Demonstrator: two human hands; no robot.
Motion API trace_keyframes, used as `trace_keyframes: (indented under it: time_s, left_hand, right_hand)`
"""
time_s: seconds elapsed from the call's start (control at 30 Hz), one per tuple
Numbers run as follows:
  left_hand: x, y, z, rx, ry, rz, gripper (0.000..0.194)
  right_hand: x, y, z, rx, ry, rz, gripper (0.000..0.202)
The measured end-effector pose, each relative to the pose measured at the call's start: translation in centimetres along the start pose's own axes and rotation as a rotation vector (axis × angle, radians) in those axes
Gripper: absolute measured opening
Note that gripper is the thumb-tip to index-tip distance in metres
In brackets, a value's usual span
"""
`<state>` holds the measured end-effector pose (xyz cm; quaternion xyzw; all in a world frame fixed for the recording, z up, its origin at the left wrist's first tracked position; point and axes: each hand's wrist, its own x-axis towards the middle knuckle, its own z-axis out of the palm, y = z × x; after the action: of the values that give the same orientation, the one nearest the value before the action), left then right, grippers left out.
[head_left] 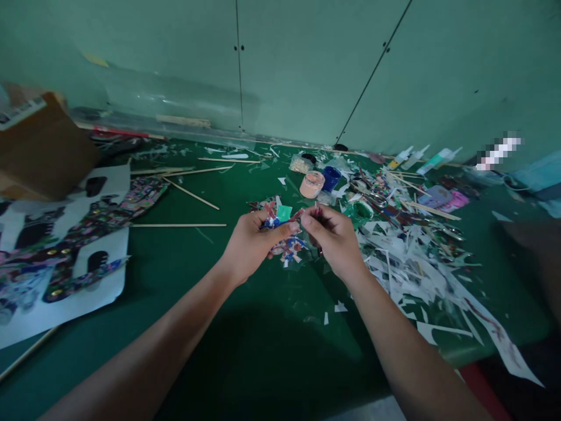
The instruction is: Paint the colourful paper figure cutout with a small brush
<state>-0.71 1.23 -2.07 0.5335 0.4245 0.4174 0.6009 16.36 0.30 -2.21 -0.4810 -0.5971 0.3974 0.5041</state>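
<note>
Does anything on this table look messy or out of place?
Yes: thin white paper scraps lie in a loose, tangled heap beyond the right hand, and one long white paper strip seems to overhang the green table, as if spilling off.

Before you, above the middle of the table (263, 339), your left hand (256, 240) and right hand (331, 237) nearly meet, paper pieces (284, 213) between them; to your left lies a sheet (103, 292), with a box (50, 149) at its far end; sticks (179, 225) lie between sheet and left hand; beyond your hands stand jars (312, 185); to your right spread scraps (407, 269), with tubes (433, 161) behind; a wall (284, 70) backs the table.
</note>
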Motion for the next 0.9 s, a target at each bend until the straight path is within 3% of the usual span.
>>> trace_keyframes:
  time_s: [0.1,0.23,0.33,0.4,0.57,0.73,0.9]
  left_hand:
    - [0.0,0.2,-0.1,0.057,0.051,-0.002,0.022]
    - [0.0,0.4,0.0,-0.215,0.073,-0.018,0.036]
    - [-0.2,0.6,0.3,-0.267,-0.130,-0.116,0.041]
    - [-0.3,0.7,0.5,-0.215,-0.205,-0.176,0.033]
    - [-0.2,0.7,0.5,-0.121,0.023,-0.057,0.017]
    - [0.0,0.5,0.3,-0.198,0.051,-0.010,0.019]
    - [0.0,0.9,0.6,-0.280,0.068,-0.038,0.018]
  right_hand:
    - [-0.1,-0.1,0.1,-0.014,-0.038,0.020,0.026]
    - [-0.2,0.0,0.4,-0.015,0.054,0.027,0.027]
    - [-0.2,0.2,0.7,0.001,0.163,0.018,0.026]
    - [-0.2,0.2,0.7,0.028,0.190,0.012,0.026]
    - [0.1,-0.1,0.3,-0.007,0.126,-0.019,0.029]
    - [-0.3,-0.3,0.1,-0.387,0.119,-0.331,0.022]
    - [-0.9,-0.1,0.3,-0.490,0.062,-0.390,0.021]
